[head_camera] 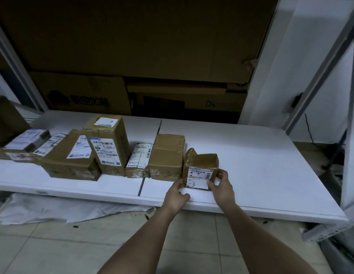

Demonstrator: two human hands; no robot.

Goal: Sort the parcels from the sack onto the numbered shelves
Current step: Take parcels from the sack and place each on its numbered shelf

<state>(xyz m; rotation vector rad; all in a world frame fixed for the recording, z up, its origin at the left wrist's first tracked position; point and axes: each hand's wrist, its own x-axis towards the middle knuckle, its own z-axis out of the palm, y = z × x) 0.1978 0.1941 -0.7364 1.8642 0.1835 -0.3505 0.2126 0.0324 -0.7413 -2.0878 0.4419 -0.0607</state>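
Both forearms reach out; my left hand and right hand pinch the box by its lower corners, squaring it beside its neighbour on the shelf.

One cam only, head-worn, wide-angle w/ bent edges. Looks fwd and down over both forearms at a low white shelf, seen from its front edge, close enough to reach. Floor tiles fill the bottom of view, big cardboard boxes the top, shelf frame post at right. No 2nd view to overlap.
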